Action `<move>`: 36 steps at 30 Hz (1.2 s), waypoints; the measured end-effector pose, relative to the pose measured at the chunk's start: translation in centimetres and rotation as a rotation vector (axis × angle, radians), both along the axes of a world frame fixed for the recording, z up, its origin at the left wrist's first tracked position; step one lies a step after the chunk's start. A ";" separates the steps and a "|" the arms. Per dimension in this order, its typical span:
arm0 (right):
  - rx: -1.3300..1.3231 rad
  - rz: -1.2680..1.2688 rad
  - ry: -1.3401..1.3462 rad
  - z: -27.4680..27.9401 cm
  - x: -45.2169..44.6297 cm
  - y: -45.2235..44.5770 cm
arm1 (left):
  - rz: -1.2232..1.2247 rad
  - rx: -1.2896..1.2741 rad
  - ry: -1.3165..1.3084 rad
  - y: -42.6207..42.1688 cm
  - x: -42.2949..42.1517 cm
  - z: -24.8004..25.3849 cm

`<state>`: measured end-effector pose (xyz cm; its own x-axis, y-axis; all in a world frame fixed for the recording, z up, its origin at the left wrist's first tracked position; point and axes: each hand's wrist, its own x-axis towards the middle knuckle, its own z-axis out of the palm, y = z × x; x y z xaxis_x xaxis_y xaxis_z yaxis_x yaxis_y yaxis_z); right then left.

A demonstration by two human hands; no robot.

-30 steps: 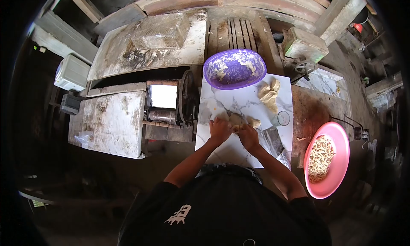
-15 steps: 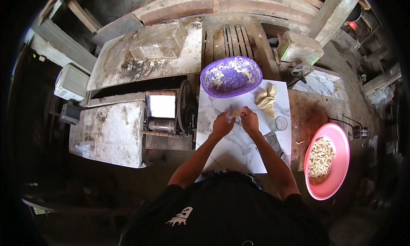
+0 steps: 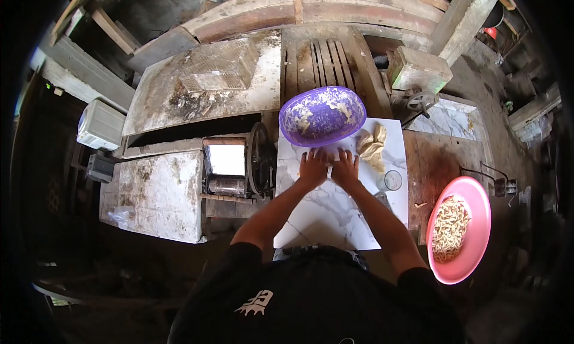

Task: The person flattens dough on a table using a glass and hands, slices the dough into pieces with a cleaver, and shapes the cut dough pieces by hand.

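Observation:
My left hand [image 3: 313, 169] lies palm down on the white marbled tabletop [image 3: 311, 215], its fingers stretched forward and apart. Close beside it, my right hand [image 3: 344, 169] is also palm down with fingers spread. Whatever is under the palms is hidden; a small pale bit shows between the two hands. Just beyond the fingertips stands a purple basin [image 3: 317, 129], its inside smeared with pale dough. Several pieces of pale dough [image 3: 372, 147] lie to the right of my right hand. Nearer me on that side stands a clear glass [image 3: 393, 180].
A pink basin [image 3: 479, 224] holding many pale dough strips stands at the right. A machine with a large dark wheel [image 3: 259, 158] is left of the table. Further back are a wire crate [image 3: 221, 69], a slatted wooden bench [image 3: 299, 63] and a metal box [image 3: 421, 69].
Half a second ago my hands were raised with fingers curled around a small pale piece. Now both are lowered flat onto the tabletop, close together, fingers stretched toward the purple basin.

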<state>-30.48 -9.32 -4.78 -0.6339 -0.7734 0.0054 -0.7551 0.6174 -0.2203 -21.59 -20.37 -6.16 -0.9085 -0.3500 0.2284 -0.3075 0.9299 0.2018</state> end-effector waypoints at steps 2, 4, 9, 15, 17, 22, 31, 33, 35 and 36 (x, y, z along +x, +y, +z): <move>0.052 0.030 0.021 0.9 -0.6 -0.5 | -0.043 -0.015 -0.051 -0.9 -0.6 0.9; 0.112 0.086 0.016 1.4 -0.5 -0.7 | -0.107 0.011 -0.286 -1.2 -0.9 2.5; 0.133 0.163 0.051 2.0 2.1 1.0 | -0.062 0.153 -0.200 0.0 1.0 3.7; 0.070 0.225 0.096 2.0 7.5 5.5 | -0.146 0.249 0.131 4.0 8.0 2.7; -0.069 0.234 0.114 1.8 9.8 7.2 | -0.174 0.265 0.058 5.4 10.3 2.6; -0.059 0.278 0.036 2.0 12.2 10.6 | -0.136 0.386 0.063 8.7 13.9 3.4; 0.117 -0.031 -0.296 3.6 10.4 9.6 | 0.117 0.347 -0.123 8.7 13.4 3.4; -0.108 -0.060 -0.216 0.8 9.4 8.9 | 0.210 0.370 -0.045 8.2 12.4 3.1; -0.331 -0.085 -0.136 0.3 8.6 8.4 | 0.270 0.425 0.036 7.7 11.9 3.6; -0.214 -0.117 -0.206 0.7 8.2 8.2 | 0.275 0.427 0.035 7.5 11.9 3.2</move>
